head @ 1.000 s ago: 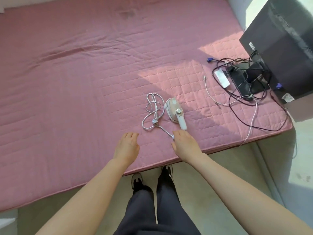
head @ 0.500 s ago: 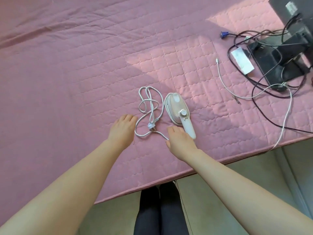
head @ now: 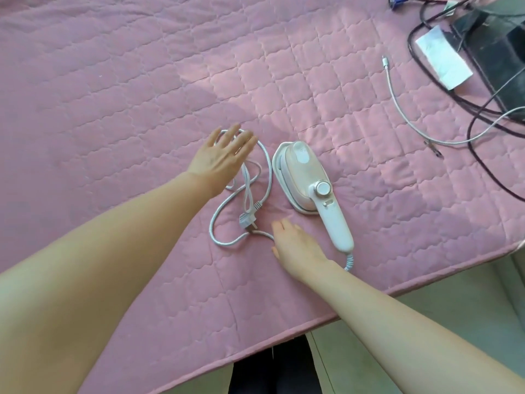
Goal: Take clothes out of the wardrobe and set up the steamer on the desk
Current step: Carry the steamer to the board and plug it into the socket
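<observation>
— Dead centre on the pink quilted cover (head: 142, 81), we've got the handheld garment steamer (head: 305, 180) lying flat. Its head points to twelve o'clock and its white handle trails off towards five, close to the near edge.

— And the hands?

— The left hand (head: 220, 157) is out at nine o'clock from the steamer head, palm down, fingers straight and fanned apart. It's right over the top loops of the white power cord (head: 210, 227). Touching or just above? Can't tell from up here.

— The right one?

— The right hand (head: 298, 245) is at seven o'clock from the steamer, just beside the handle, palm down, fingers straight and close together. The cord slips under it on the way to the coiled bit at the handle's end. No pinch that I can see.

— Where's the plug?

— The plug (head: 247, 221) lies loose inside the cord's loops, between the two hands.

— Anything else on there?

— Up at two o'clock, well apart, there's a black monitor base (head: 497, 66) with a white paper tag (head: 443, 61), tangled black cables (head: 480, 160), a thin white cable (head: 391, 86) and a blue connector (head: 397, 1). Dark trousers (head: 272, 371) show at six, below the edge.
</observation>
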A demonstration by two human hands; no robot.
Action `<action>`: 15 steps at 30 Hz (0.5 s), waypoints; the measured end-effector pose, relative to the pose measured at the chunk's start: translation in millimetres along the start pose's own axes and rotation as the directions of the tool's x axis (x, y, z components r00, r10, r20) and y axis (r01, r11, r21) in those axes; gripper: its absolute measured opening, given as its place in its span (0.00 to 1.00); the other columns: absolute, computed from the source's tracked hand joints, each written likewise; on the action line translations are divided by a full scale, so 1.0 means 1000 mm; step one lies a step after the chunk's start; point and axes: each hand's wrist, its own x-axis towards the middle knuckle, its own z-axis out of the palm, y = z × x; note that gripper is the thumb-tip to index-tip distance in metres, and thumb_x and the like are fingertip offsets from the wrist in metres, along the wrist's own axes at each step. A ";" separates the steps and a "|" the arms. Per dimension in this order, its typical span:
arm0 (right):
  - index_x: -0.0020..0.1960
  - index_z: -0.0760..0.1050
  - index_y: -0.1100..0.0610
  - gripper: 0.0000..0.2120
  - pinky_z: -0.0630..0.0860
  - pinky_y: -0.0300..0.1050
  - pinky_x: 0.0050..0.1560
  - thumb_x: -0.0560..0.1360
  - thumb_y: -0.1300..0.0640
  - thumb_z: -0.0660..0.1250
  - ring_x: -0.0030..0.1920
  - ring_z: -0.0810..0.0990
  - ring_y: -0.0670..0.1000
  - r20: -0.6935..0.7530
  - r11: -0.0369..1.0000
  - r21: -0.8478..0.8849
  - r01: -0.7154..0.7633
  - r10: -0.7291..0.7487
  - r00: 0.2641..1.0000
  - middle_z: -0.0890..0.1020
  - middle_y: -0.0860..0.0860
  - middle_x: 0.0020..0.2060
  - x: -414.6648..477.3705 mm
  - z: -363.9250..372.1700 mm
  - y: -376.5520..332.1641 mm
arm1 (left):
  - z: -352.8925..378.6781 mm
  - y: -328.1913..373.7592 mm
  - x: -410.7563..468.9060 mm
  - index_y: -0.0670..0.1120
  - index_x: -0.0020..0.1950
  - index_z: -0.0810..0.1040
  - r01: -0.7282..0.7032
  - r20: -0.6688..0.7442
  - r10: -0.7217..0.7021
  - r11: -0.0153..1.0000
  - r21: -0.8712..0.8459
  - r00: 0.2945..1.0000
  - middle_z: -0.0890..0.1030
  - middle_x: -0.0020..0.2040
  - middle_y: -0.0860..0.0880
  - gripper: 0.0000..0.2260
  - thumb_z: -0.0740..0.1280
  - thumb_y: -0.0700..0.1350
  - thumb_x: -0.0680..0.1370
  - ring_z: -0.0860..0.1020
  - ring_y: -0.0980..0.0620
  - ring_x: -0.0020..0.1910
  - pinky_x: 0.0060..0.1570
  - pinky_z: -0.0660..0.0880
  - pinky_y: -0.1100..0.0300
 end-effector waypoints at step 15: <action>0.54 0.68 0.57 0.10 0.63 0.48 0.39 0.74 0.67 0.62 0.51 0.75 0.60 -0.089 0.999 0.048 0.005 -0.001 0.996 0.74 0.55 0.50 0.010 0.019 0.005 | 0.018 -0.004 0.051 0.49 0.76 0.56 -0.275 0.035 0.277 0.961 -0.038 0.960 0.67 0.70 0.49 0.37 0.68 0.38 0.70 0.63 0.47 0.72 0.72 0.54 0.42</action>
